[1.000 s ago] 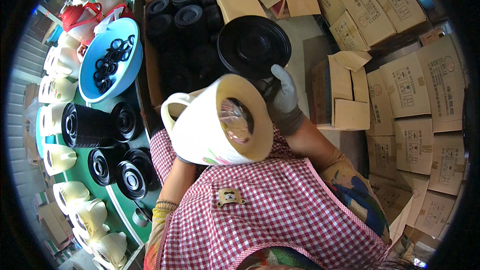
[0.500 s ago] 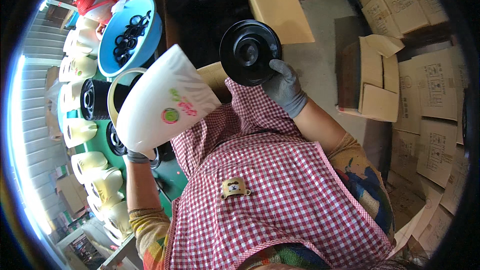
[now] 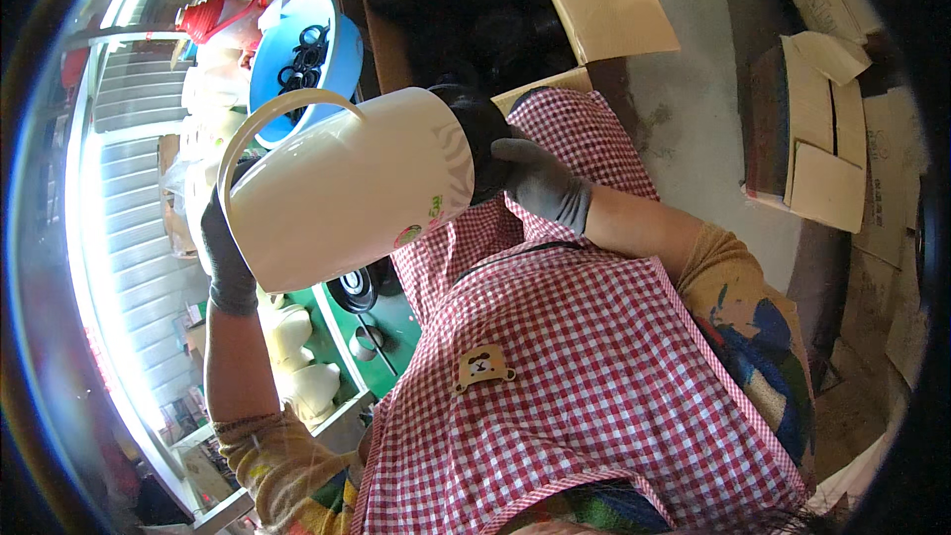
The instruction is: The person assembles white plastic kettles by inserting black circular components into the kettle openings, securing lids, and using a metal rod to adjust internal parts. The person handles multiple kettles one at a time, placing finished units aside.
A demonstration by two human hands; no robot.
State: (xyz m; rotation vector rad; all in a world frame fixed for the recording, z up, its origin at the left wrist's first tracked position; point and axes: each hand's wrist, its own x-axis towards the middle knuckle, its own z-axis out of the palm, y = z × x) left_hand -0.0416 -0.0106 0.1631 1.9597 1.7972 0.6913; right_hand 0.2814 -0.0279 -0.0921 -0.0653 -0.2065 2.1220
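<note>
A white plastic jug body [image 3: 352, 188] with a curved cream handle lies tilted on its side before me, a grey pattern and a green-and-red print near one end. My left hand [image 3: 230, 248], in a grey glove, grips its left end; part of the fingers is behind the jug. At the right end, a round black plastic base [image 3: 475, 139] sits against the jug's rim. My gloved right hand [image 3: 540, 178] is closed on that base, thumb on its edge. Whether the base is seated or only touching, I cannot tell.
A cardboard box [image 3: 594, 0] full of black round parts stands ahead. Left of it, a blue basin [image 3: 342, 50] holds black rings on a green table [image 3: 391, 332]. Several cream jug parts [image 3: 307, 381] line the table's far side. An open carton [image 3: 817, 129] is on the right.
The jug has turned toward level and its patterned end now points right. My right hand has brought the black base down against that end. The view has shifted left.
</note>
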